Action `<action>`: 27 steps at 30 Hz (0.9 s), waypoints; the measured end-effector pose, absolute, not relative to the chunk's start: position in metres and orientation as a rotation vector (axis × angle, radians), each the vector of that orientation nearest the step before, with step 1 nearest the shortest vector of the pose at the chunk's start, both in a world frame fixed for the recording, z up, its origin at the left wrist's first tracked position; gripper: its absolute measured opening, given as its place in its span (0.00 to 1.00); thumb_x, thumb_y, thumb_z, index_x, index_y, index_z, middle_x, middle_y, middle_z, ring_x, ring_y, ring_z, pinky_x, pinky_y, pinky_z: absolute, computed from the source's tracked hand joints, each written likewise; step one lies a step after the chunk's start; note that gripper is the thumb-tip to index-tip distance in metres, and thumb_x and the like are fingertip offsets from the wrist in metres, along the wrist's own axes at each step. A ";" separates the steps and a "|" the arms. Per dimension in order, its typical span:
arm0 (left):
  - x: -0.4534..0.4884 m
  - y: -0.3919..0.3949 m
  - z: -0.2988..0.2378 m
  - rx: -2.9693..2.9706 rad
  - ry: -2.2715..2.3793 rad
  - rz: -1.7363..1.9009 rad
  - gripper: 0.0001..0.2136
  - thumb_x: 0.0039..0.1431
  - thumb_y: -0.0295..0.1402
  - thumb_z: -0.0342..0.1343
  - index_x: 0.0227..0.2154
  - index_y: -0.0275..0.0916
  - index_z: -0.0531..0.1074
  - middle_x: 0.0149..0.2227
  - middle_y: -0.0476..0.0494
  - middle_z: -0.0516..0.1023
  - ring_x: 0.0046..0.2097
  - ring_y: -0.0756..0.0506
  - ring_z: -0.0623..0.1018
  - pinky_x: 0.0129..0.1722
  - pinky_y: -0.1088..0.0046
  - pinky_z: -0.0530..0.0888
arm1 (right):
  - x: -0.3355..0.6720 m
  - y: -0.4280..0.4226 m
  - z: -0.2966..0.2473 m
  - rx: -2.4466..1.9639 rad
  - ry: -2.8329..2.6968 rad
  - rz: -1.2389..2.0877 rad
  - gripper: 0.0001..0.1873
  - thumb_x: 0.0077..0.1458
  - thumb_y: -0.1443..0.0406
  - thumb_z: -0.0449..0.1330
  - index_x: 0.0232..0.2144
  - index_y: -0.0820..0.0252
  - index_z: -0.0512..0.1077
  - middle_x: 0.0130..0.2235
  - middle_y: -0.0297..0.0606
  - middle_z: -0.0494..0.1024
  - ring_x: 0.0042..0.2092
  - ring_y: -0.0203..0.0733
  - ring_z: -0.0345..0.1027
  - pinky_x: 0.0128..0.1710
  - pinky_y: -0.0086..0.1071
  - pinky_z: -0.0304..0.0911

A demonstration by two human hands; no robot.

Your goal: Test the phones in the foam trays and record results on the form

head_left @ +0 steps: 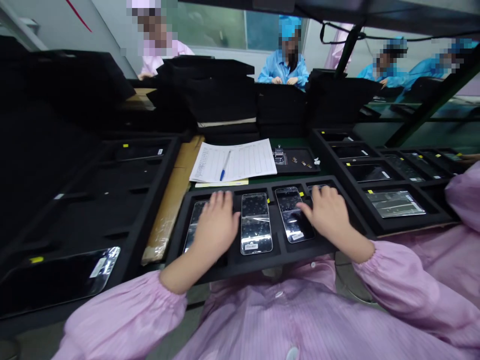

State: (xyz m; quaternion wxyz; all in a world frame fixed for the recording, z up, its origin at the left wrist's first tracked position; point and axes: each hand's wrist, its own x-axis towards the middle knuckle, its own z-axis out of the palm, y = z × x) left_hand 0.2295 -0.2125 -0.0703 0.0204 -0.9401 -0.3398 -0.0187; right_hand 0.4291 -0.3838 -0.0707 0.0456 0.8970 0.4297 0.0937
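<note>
A black foam tray [228,271] lies in front of me, with several phone screens in its slots. My left hand [215,222] rests over the leftmost phone screen [193,222], fingers stretched forward and thumb apart; it covers much of that screen. Over the rightmost slot is my right hand [327,211], open, its thumb by the top of a phone screen [290,212] with a white label. Whether either hand presses on a screen I cannot tell. Between my hands another phone screen [256,225] lies face up, speckled with reflections. Yellow tabs stick out beside some screens.
Behind the tray lie printed sheets [245,162] with a blue pen [225,167] and a dark tray of small parts [300,161]. Foam trays [144,210] [365,220] flank me. Foam stacks [221,92] stand behind; co-workers sit beyond, and a pink sleeve [465,190] is at right.
</note>
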 end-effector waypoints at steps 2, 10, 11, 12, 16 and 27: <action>0.250 -0.233 -0.067 -3.020 -0.911 -0.056 0.29 0.67 0.35 0.44 0.68 0.28 0.52 0.70 0.29 0.53 0.71 0.35 0.54 0.68 0.52 0.58 | 0.410 -0.368 -0.067 2.684 1.409 0.123 0.42 0.64 0.43 0.50 0.62 0.77 0.61 0.48 0.62 0.75 0.48 0.60 0.69 0.43 0.43 0.63; 0.299 -0.253 -0.083 -3.041 -1.029 0.055 0.29 0.65 0.35 0.45 0.67 0.32 0.55 0.70 0.30 0.55 0.70 0.29 0.56 0.60 0.41 0.66 | 0.406 -0.330 -0.069 2.698 1.285 -0.067 0.53 0.60 0.38 0.52 0.66 0.81 0.54 0.54 0.70 0.71 0.53 0.62 0.68 0.47 0.44 0.64; 0.300 -0.252 -0.083 -3.036 -1.037 0.048 0.29 0.65 0.34 0.44 0.67 0.32 0.56 0.70 0.30 0.56 0.70 0.29 0.57 0.60 0.42 0.67 | 0.407 -0.330 -0.069 2.705 1.281 -0.074 0.53 0.60 0.38 0.52 0.66 0.81 0.53 0.54 0.69 0.71 0.53 0.63 0.68 0.47 0.44 0.64; 0.300 -0.251 -0.083 -3.031 -1.045 0.042 0.28 0.65 0.34 0.44 0.67 0.31 0.56 0.69 0.29 0.56 0.70 0.29 0.57 0.59 0.42 0.68 | 0.408 -0.330 -0.069 2.711 1.283 -0.074 0.52 0.61 0.39 0.52 0.67 0.81 0.53 0.54 0.69 0.71 0.54 0.62 0.68 0.47 0.44 0.63; 0.300 -0.253 -0.082 -3.021 -1.047 0.045 0.28 0.64 0.33 0.43 0.67 0.29 0.57 0.69 0.25 0.56 0.69 0.27 0.57 0.58 0.40 0.68 | 0.407 -0.333 -0.072 2.739 1.289 -0.056 0.51 0.62 0.40 0.50 0.67 0.81 0.52 0.54 0.69 0.71 0.54 0.63 0.67 0.48 0.45 0.63; 0.298 -0.254 -0.078 -3.032 -0.994 0.123 0.28 0.68 0.34 0.40 0.68 0.30 0.52 0.70 0.28 0.52 0.71 0.30 0.54 0.62 0.38 0.61 | 0.409 -0.337 -0.071 2.790 1.329 -0.071 0.50 0.63 0.41 0.52 0.67 0.81 0.53 0.53 0.68 0.72 0.54 0.62 0.68 0.49 0.45 0.66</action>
